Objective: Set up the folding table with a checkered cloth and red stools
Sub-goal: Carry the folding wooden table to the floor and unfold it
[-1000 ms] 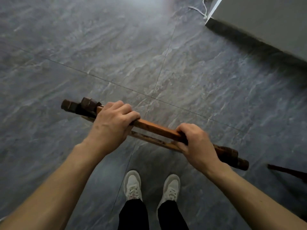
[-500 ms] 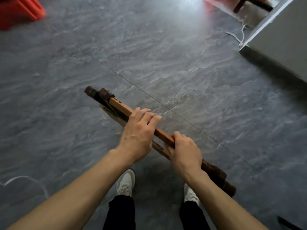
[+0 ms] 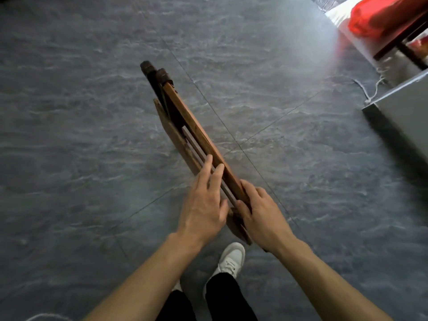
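The folding table, brown wood with dark end caps, is folded flat and held edge-up above the grey floor. It points away from me toward the upper left. My left hand lies on its near part with straight fingers laid along the slats. My right hand grips the near end of the top bar, thumb on one side and fingers on the other. A red stool shows at the top right corner. No checkered cloth is in view.
A grey cabinet stands at the right edge with a white cord by its corner. A dark furniture frame is beside the red stool. My white shoe is below the table's near end. Grey stone floor spreads left.
The folded table swung from lying across in front of me to pointing away. My left hand let go its grip, slid toward the right hand and straightened its fingers. The view turned.
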Demonstrator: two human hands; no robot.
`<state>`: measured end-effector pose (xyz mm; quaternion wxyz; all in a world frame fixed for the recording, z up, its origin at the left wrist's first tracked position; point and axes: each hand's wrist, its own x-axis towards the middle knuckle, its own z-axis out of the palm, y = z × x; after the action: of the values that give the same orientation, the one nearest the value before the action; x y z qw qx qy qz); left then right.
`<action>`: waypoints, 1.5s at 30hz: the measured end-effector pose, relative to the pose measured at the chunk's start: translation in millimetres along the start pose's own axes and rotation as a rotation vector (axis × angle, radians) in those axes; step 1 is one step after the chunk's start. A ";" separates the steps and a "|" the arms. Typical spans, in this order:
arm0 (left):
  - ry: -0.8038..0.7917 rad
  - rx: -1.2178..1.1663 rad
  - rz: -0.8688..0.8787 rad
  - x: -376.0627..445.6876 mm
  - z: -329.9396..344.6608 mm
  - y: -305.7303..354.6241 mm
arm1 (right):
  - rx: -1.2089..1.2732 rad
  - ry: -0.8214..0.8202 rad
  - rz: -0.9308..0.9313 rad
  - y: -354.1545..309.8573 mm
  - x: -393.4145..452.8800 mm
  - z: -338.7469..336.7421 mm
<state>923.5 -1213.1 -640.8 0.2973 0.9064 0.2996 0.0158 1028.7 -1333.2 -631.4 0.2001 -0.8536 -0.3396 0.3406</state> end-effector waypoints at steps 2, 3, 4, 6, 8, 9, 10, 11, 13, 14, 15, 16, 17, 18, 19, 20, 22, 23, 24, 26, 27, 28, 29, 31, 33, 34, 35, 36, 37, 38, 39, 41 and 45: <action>0.010 0.002 0.004 -13.4 3.6 0.4 | -0.014 -0.013 -0.041 6.0 -9.2 2.0; 0.009 0.001 0.003 -19.6 5.2 0.5 | -0.016 -0.009 -0.053 8.7 -15.1 3.5; 0.004 0.001 0.003 -25.6 6.3 0.9 | -0.007 0.008 -0.058 11.0 -21.1 5.5; -0.002 -0.002 0.013 -36.5 9.5 3.1 | 0.039 0.051 -0.047 16.5 -32.3 12.1; -0.036 -0.013 0.010 -48.4 15.9 5.8 | 0.113 0.080 -0.030 24.5 -43.4 21.4; -0.063 -0.020 -0.010 -55.4 19.2 7.1 | 0.150 0.090 -0.022 28.0 -49.2 25.8; -0.081 -0.028 -0.033 -62.2 22.8 8.3 | 0.178 0.104 -0.013 31.6 -54.6 28.5; -0.090 -0.036 -0.057 -69.0 26.0 9.3 | 0.188 0.118 -0.007 34.8 -59.5 29.5; -0.098 -0.064 -0.127 -83.1 30.4 9.0 | 0.176 0.133 -0.012 42.1 -66.1 29.8; -0.095 -0.079 -0.169 -89.6 31.6 7.6 | 0.170 0.130 -0.016 45.2 -67.6 28.7; -0.090 -0.085 -0.201 -96.7 32.4 6.7 | 0.167 0.120 -0.018 48.2 -69.6 27.2; -0.083 -0.086 -0.222 -103.6 32.7 6.7 | 0.168 0.106 -0.026 51.1 -71.2 25.9; -0.073 -0.086 -0.232 -110.4 33.4 7.4 | 0.162 0.090 -0.037 53.0 -73.4 25.0; -0.063 -0.085 -0.236 -117.4 35.2 9.1 | 0.149 0.073 -0.043 56.7 -75.2 25.3; -0.057 -0.084 -0.242 -123.4 38.1 11.4 | 0.133 0.054 -0.043 60.3 -77.0 25.1; -0.052 -0.083 -0.254 -128.4 41.4 13.9 | 0.121 0.039 -0.045 64.7 -77.8 24.7; -0.045 -0.083 -0.291 -135.3 49.4 20.1 | 0.105 0.020 -0.084 71.9 -79.1 22.2; -0.052 -0.075 -0.311 -137.3 54.6 23.7 | 0.091 0.006 -0.106 75.9 -79.6 20.9; -0.066 -0.062 -0.337 -138.7 61.1 27.9 | 0.079 -0.009 -0.126 81.4 -79.1 19.3; -0.079 -0.039 -0.412 -141.2 74.7 35.7 | 0.076 -0.063 -0.176 95.5 -79.4 14.2; -0.059 -0.018 -0.464 -141.0 81.1 40.6 | 0.075 -0.092 -0.221 102.4 -78.3 8.7; -0.040 0.008 -0.510 -139.4 87.1 46.1 | 0.057 -0.128 -0.272 109.9 -76.0 2.4; -0.017 0.013 -0.552 -138.5 96.2 51.2 | 0.031 -0.160 -0.306 120.2 -73.2 -3.8; 0.000 -0.002 -0.621 -137.2 111.3 67.1 | -0.025 -0.207 -0.316 138.5 -71.2 -14.9; 0.060 -0.037 -0.661 -137.5 125.5 84.0 | -0.078 -0.240 -0.335 153.8 -69.7 -23.0; 0.086 -0.059 -0.680 -137.2 130.9 92.5 | -0.108 -0.251 -0.362 158.4 -69.0 -26.5; 0.104 -0.071 -0.695 -137.8 136.9 99.2 | -0.135 -0.259 -0.383 162.8 -67.2 -29.1; 0.119 -0.073 -0.711 -139.2 144.3 103.2 | -0.162 -0.267 -0.397 169.5 -64.2 -29.5; 0.128 -0.062 -0.722 -140.6 150.9 104.8 | -0.191 -0.273 -0.404 174.8 -61.1 -28.6; 0.130 -0.051 -0.730 -139.7 155.3 103.6 | -0.219 -0.283 -0.404 177.5 -55.5 -27.3; 0.126 -0.047 -0.743 -139.2 158.4 102.8 | -0.233 -0.293 -0.386 179.8 -52.1 -26.4; 0.140 -0.034 -0.755 -137.0 171.2 93.7 | -0.240 -0.302 -0.390 186.1 -40.6 -12.6; 0.168 -0.076 -0.685 -126.3 187.3 77.0 | -0.234 -0.313 -0.409 188.1 -18.8 3.2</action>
<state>899.8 -1431.6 -733.8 0.2931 0.7370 0.6090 0.0008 1099.7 -1476.0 -733.0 0.1097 -0.7216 -0.5687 0.3792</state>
